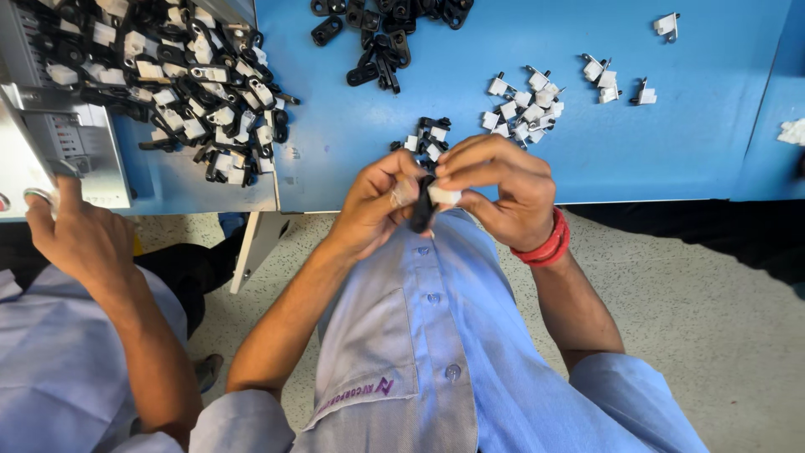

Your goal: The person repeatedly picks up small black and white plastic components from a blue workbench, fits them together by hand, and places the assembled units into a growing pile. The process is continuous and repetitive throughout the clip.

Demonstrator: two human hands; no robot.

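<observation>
The person's left hand [377, 205] and right hand [503, 189] meet just in front of the chest, at the near edge of the blue tabletop [696, 134]. The left fingers are pinched narrow around a black plastic clip [422, 210], which hangs down between the two hands. The right fingers are closed on a small white plastic piece [443, 196], pressed against the black clip. A red band [549, 243] sits on the right wrist.

On the tabletop just beyond the hands lies a small cluster of joined black-and-white parts [429, 138]. To its right is a heap of white pieces [524, 105], with a few more scattered farther right. A group of black clips [381, 42] lies at the far edge. At the left, a large pile of assembled parts [193, 84] covers the tabletop, and another person's hand [67, 235] rests near a grey machine [59, 134].
</observation>
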